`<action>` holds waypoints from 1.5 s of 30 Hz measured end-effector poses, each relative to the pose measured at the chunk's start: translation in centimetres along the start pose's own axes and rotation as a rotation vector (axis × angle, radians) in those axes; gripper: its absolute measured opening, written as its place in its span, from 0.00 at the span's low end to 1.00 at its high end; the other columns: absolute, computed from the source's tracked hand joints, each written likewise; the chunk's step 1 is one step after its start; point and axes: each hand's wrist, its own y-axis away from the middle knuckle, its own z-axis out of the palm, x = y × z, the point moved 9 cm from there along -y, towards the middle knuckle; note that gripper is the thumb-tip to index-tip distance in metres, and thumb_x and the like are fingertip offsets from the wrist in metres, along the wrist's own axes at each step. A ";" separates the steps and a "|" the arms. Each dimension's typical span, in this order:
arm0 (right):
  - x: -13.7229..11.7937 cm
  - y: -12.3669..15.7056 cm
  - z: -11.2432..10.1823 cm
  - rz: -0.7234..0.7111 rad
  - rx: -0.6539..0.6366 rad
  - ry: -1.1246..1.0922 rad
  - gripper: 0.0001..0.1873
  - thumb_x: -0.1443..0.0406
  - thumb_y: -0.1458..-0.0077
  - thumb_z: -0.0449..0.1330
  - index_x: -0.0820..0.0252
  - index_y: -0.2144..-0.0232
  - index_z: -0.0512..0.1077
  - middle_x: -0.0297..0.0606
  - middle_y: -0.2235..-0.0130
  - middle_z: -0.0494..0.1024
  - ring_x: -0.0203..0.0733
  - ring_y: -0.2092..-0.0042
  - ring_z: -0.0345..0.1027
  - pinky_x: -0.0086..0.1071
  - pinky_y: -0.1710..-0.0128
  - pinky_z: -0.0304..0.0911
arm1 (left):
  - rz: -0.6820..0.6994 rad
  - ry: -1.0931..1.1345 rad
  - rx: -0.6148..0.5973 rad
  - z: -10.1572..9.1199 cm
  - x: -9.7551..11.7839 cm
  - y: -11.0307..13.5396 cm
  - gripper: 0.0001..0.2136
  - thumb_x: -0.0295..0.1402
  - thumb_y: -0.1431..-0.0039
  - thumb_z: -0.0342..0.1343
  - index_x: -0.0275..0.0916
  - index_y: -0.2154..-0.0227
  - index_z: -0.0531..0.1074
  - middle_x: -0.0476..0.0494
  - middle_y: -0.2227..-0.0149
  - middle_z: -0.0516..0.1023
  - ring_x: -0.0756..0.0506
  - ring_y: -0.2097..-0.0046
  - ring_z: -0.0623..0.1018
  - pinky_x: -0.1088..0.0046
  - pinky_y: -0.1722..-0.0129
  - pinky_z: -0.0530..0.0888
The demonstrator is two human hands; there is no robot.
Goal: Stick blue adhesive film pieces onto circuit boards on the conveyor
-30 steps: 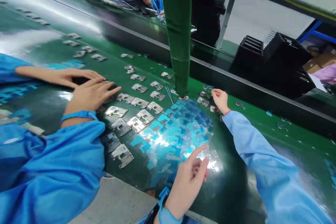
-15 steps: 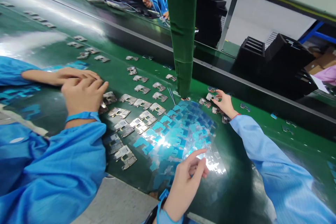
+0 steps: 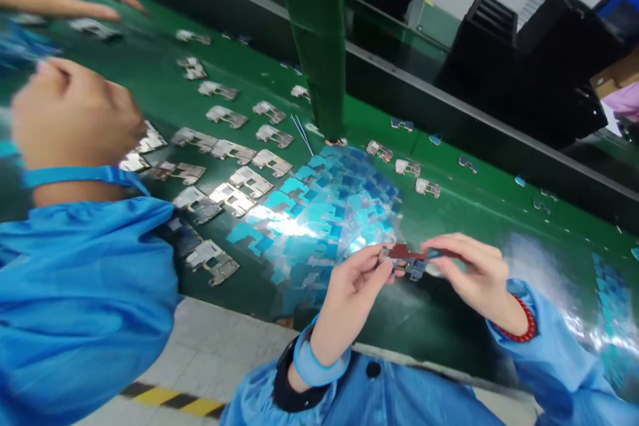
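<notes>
Metal shield plate point(image 3: 410, 259), a small stamped piece with a reddish face, now sits pinched between my two hands just in front of the pile of blue film pieces point(image 3: 324, 213); a second ago my right hand point(image 3: 476, 276) was stretched out to the loose plates beyond that pile, and it has come back with one. My left hand point(image 3: 352, 293) has risen to meet it, fingertips closed narrow on the plate's near end, right fingers gripping the far end. Left of the pile, a co-worker's hand point(image 3: 74, 113) hovers over the rows of plates point(image 3: 224, 146) on the green belt point(image 3: 449, 213).
</notes>
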 end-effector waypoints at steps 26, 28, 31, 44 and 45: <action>4.6 6.9 -1.9 0.738 0.412 -0.418 0.02 0.67 0.45 0.67 0.56 0.67 0.78 0.34 0.68 0.78 0.29 0.65 0.73 0.19 0.62 0.68 | -0.061 0.070 -0.092 1.8 -0.5 1.5 0.12 0.30 0.36 0.58 0.50 0.52 0.76 0.55 0.59 0.81 0.55 0.58 0.80 0.82 0.57 0.79; 4.4 7.0 -1.8 0.726 0.426 -0.411 0.01 0.68 0.46 0.66 0.57 0.68 0.77 0.37 0.66 0.79 0.33 0.62 0.75 0.22 0.60 0.70 | -0.075 0.081 -0.107 1.8 -0.4 1.6 0.13 0.29 0.36 0.58 0.51 0.52 0.76 0.55 0.58 0.81 0.54 0.56 0.80 0.80 0.56 0.79; 4.1 6.9 -1.8 0.690 0.450 -0.394 0.03 0.70 0.46 0.66 0.58 0.68 0.77 0.37 0.63 0.79 0.37 0.57 0.75 0.27 0.57 0.71 | -0.065 0.084 -0.124 2.1 0.0 1.7 0.13 0.28 0.37 0.58 0.49 0.52 0.76 0.52 0.58 0.81 0.51 0.55 0.81 0.77 0.55 0.80; 2.1 5.9 -1.7 0.522 0.459 -0.276 0.14 0.77 0.49 0.65 0.53 0.63 0.78 0.28 0.63 0.80 0.31 0.57 0.75 0.28 0.47 0.70 | -0.115 0.005 0.041 2.9 2.0 2.8 0.17 0.22 0.44 0.58 0.38 0.52 0.75 0.44 0.59 0.81 0.46 0.56 0.81 0.78 0.57 0.80; 2.0 5.8 -1.8 0.513 0.459 -0.271 0.15 0.77 0.48 0.65 0.53 0.63 0.78 0.28 0.63 0.80 0.31 0.57 0.75 0.27 0.48 0.70 | -0.110 0.011 0.048 2.9 2.0 2.8 0.17 0.22 0.45 0.58 0.38 0.52 0.76 0.44 0.58 0.81 0.46 0.56 0.81 0.79 0.57 0.80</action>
